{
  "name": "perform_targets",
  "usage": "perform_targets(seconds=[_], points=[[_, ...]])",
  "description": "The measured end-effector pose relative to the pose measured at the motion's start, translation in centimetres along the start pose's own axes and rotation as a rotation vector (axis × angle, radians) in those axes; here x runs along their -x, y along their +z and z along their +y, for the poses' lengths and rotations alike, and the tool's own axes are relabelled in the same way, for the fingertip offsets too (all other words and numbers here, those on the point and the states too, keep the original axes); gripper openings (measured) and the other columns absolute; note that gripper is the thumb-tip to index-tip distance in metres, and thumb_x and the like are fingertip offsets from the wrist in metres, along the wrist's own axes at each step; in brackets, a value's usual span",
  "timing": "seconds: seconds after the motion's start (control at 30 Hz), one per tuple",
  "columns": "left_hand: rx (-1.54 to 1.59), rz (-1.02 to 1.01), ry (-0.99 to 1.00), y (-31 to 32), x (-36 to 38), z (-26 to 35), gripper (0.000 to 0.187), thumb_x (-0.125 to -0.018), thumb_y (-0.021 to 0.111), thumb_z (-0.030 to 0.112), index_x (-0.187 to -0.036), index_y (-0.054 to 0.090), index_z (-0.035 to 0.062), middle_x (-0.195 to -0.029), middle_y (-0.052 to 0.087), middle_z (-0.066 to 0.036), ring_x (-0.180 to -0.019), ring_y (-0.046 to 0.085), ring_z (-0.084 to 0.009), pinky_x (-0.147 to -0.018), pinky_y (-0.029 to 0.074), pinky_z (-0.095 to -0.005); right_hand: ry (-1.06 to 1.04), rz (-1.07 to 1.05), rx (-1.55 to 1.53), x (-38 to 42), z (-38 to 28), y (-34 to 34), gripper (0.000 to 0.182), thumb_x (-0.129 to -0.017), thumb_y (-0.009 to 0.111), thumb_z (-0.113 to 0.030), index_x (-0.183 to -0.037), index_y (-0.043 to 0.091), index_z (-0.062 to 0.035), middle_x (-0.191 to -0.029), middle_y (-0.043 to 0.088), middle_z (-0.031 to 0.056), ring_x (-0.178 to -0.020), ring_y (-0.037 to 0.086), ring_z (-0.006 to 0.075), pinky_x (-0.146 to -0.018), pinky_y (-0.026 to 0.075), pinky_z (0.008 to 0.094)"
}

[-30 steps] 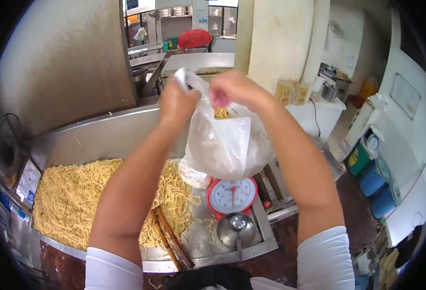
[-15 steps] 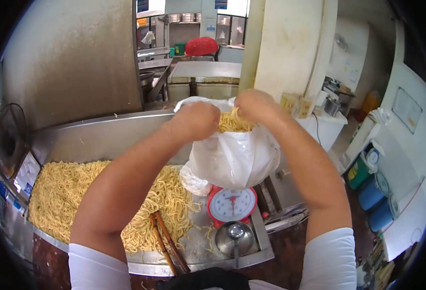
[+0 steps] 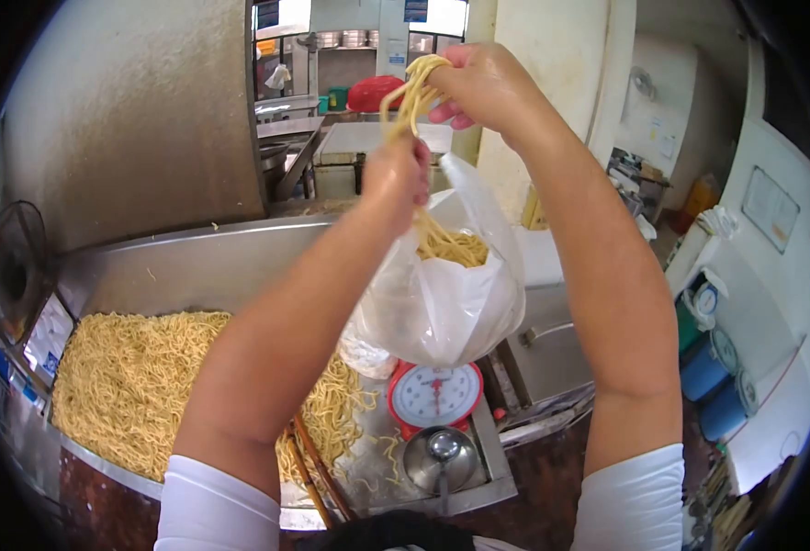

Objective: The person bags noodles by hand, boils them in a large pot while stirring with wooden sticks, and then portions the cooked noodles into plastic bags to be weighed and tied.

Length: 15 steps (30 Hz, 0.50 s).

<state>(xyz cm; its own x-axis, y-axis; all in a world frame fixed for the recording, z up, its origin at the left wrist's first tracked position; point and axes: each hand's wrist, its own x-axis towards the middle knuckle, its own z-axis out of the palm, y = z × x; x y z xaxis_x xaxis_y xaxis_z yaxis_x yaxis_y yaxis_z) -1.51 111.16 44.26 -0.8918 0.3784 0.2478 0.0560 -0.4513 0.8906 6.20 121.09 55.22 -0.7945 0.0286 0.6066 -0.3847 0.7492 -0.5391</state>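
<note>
In the head view, my right hand (image 3: pixel 489 87) is raised high, its fingers closed on a looped strand of yellow noodles (image 3: pixel 412 87). Just below it and to the left, my left hand (image 3: pixel 394 176) is closed around the lower part of the same strand, slightly blurred. An open white plastic bag (image 3: pixel 469 317) with more noodles in its mouth sits beneath both hands, above the red dial scale (image 3: pixel 437 397). The scale's top is hidden by the bag.
A steel tray (image 3: pixel 175 243) holds a wide bed of noodles (image 3: pixel 139 376) at left. Long wooden chopsticks (image 3: pixel 318 468) lie on it. A metal ladle (image 3: pixel 444 447) rests in a round bowl in front of the scale. A white bundle (image 3: pixel 365 354) lies beside the bag.
Both hands have left the bag's rim. My right hand has risen well above the bag with noodles, and my left hand has moved slightly up, now gripping them. The bag's mouth has slumped.
</note>
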Motion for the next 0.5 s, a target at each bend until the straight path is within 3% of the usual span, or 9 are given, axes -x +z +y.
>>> perform_targets(seconds=[0.1, 0.17, 0.27, 0.3, 0.37, 0.4, 0.43, 0.47, 0.5], points=[[0.096, 0.042, 0.058, -1.2, -0.1, 5.4, 0.024, -0.094, 0.048, 0.028, -0.084, 0.057, 0.0073, -0.058, 0.046, -0.001, -0.046, 0.044, -0.0150, -0.042, 0.039, -0.0321, 0.066, -0.055, -0.209, 1.5, 1.0, 1.6, 0.024, -0.090, 0.059, -0.026, -0.104, 0.069, -0.0087, -0.090, 0.070, 0.0016, -0.065, 0.065, 0.0100, -0.053, 0.049, 0.0232], [0.222, 0.165, 0.244, 1.1, 2.2, 9.1, 0.027, -0.096, 0.047, 0.032, -0.083, 0.057, 0.0098, -0.066, 0.050, -0.003, -0.051, 0.047, -0.0181, -0.047, 0.040, -0.0299, 0.066, -0.297, -0.345, 3.3, 1.6, 3.8, 0.028, -0.091, 0.060, -0.031, -0.107, 0.067, -0.0081, -0.088, 0.068, 0.0005, -0.065, 0.064, 0.0099, -0.050, 0.047, 0.0227], [0.091, 0.088, 0.438, -3.7, -1.4, 16.0, 0.026, -0.096, 0.046, 0.028, -0.092, 0.060, 0.0068, -0.074, 0.057, -0.005, -0.063, 0.054, -0.0195, -0.054, 0.046, -0.0351, 0.113, -0.527, -0.191, 4.8, 3.5, 7.2, 0.031, -0.092, 0.060, -0.037, -0.098, 0.067, -0.0074, -0.079, 0.066, 0.0005, -0.060, 0.062, 0.0104, -0.049, 0.046, 0.0228], [0.066, 0.053, 0.485, -7.4, -4.1, 18.9, 0.026, -0.097, 0.046, 0.027, -0.093, 0.060, 0.0061, -0.075, 0.058, -0.005, -0.067, 0.056, -0.0191, -0.056, 0.047, -0.0365, 0.112, -0.532, -0.195, 4.7, 4.5, 7.9, 0.031, -0.092, 0.060, -0.037, -0.098, 0.067, -0.0074, -0.079, 0.066, 0.0005, -0.060, 0.062, 0.0104, -0.049, 0.046, 0.0228], [0.359, 0.208, 0.550, -10.6, -2.7, 23.4, 0.033, -0.095, 0.047, 0.037, -0.094, 0.062, 0.0079, -0.080, 0.061, -0.005, -0.068, 0.058, -0.0207, -0.060, 0.049, -0.0400, 0.340, -0.464, -0.159, 4.4, 6.8, 8.5, 0.037, -0.093, 0.058, -0.043, -0.085, 0.065, -0.0074, -0.069, 0.062, 0.0014, -0.056, 0.059, 0.0101, -0.047, 0.044, 0.0225], [0.224, 0.321, 0.694, -12.0, -0.9, 25.9, 0.035, -0.095, 0.048, 0.037, -0.070, 0.053, 0.0129, -0.063, 0.049, 0.000, -0.055, 0.046, -0.0161, -0.052, 0.043, -0.0373, 0.409, -0.394, -0.131, 4.1, 7.4, 8.5, 0.045, -0.094, 0.055, -0.048, -0.073, 0.060, -0.0083, -0.061, 0.057, 0.0015, -0.051, 0.054, 0.0100, -0.045, 0.040, 0.0243], [0.003, 0.097, 0.764, -14.2, 2.8, 26.3, 0.032, -0.094, 0.051, 0.034, -0.071, 0.058, 0.0124, -0.064, 0.055, 0.000, -0.059, 0.053, -0.0155, -0.056, 0.047, -0.0384, 0.318, -0.324, -0.101, 3.3, 7.7, 8.2, 0.048, -0.093, 0.052, -0.049, -0.069, 0.059, -0.0081, -0.058, 0.056, 0.0033, -0.048, 0.054, 0.0130, -0.045, 0.040, 0.0293], [0.008, 0.252, 0.670, -21.7, -0.8, 32.0, 0.022, -0.098, 0.048, 0.023, -0.094, 0.060, 0.0057, -0.075, 0.056, -0.003, -0.066, 0.054, -0.0167, -0.055, 0.046, -0.0334, 0.235, -0.253, -0.070, 2.3, 7.8, 7.8, 0.052, -0.093, 0.050, -0.051, -0.064, 0.058, -0.0079, -0.056, 0.056, 0.0050, -0.046, 0.053, 0.0161, -0.044, 0.040, 0.0343], [-0.169, 0.089, 0.625, -25.1, -0.1, 32.8, 0.017, -0.098, 0.053, 0.021, -0.095, 0.060, 0.0053, -0.073, 0.052, 0.001, -0.062, 0.048, -0.0122, -0.052, 0.042, -0.0269, 0.104, -0.201, 0.045, 1.5, 5.5, 6.9, 0.057, -0.094, 0.045, -0.053, -0.060, 0.055, -0.0077, -0.053, 0.053, 0.0060, -0.047, 0.052, 0.0168, -0.045, 0.039, 0.0352]])
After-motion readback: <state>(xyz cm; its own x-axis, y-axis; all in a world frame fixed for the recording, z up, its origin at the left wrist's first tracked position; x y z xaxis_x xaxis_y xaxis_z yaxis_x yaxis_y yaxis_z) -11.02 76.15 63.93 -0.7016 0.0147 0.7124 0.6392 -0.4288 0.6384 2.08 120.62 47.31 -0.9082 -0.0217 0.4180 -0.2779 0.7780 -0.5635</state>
